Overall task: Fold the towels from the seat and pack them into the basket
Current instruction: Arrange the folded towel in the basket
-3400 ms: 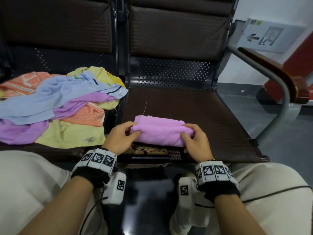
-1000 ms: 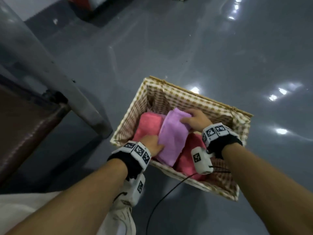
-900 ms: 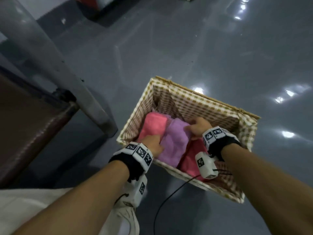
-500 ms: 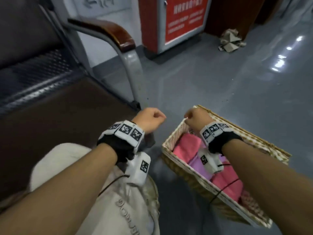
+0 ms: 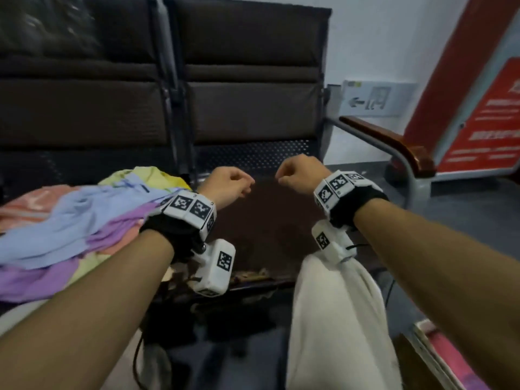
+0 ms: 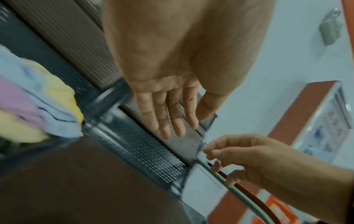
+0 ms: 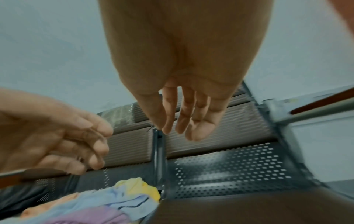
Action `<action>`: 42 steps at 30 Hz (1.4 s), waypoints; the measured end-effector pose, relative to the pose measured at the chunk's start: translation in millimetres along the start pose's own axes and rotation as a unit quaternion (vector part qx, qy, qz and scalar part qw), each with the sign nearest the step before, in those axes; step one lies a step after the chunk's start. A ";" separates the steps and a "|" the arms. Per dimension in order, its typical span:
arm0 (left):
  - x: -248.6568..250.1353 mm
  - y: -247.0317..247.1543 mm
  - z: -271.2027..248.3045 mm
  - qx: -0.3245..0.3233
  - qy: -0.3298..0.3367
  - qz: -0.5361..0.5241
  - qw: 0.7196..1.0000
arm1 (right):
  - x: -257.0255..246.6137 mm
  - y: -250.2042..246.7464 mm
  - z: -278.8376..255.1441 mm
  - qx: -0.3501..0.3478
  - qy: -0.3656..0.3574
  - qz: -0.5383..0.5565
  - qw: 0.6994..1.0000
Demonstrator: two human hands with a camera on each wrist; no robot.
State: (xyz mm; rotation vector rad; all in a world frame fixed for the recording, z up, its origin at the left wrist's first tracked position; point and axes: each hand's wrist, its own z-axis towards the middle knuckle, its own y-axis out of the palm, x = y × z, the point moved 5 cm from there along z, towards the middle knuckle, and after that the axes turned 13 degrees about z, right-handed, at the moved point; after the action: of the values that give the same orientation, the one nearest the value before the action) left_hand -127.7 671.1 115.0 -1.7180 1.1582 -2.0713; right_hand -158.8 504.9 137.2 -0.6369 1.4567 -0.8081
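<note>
A loose pile of unfolded towels [image 5: 70, 218], blue, purple, yellow and orange, lies on the left seat; it also shows in the left wrist view [image 6: 38, 106] and the right wrist view [image 7: 114, 203]. My left hand [image 5: 230, 184] and right hand [image 5: 298, 171] hover side by side above the bare brown right seat [image 5: 275, 220]. Both hold nothing. Seen from the wrists, the left hand [image 6: 172, 115] and right hand [image 7: 184, 121] have relaxed, nearly straight fingers. A corner of the basket [image 5: 430, 353] with a pink towel [image 5: 461, 364] inside shows at the bottom right.
A metal armrest with a wooden top [image 5: 394, 144] bounds the right seat. A red sign stand [image 5: 484, 116] leans by the wall behind it. My knees in white trousers [image 5: 337, 319] are in front of the seat edge.
Both hands left the folded purple towel in the basket and lifted out. The view swung from the basket on the floor back to the seats, and the hands now hover over the right seat.
</note>
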 end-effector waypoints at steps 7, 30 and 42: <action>-153.4 -83.5 -13.8 0.041 -0.125 0.085 0.988 | -87.3 121.0 70.9 -0.117 -0.086 -0.024 0.989; -309.4 -128.2 -4.8 0.026 -0.320 0.448 0.834 | -133.8 331.5 164.8 -0.187 -0.139 0.019 0.972; -301.3 -141.0 -21.8 0.099 -0.318 0.407 0.851 | -140.0 304.2 149.8 -0.148 -0.100 0.072 0.981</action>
State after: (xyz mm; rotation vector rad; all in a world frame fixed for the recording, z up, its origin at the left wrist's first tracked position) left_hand -14.0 957.6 -11.8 -1.2957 1.1042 -0.9632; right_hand 25.3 783.1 -15.4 -0.8020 1.4302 -0.4046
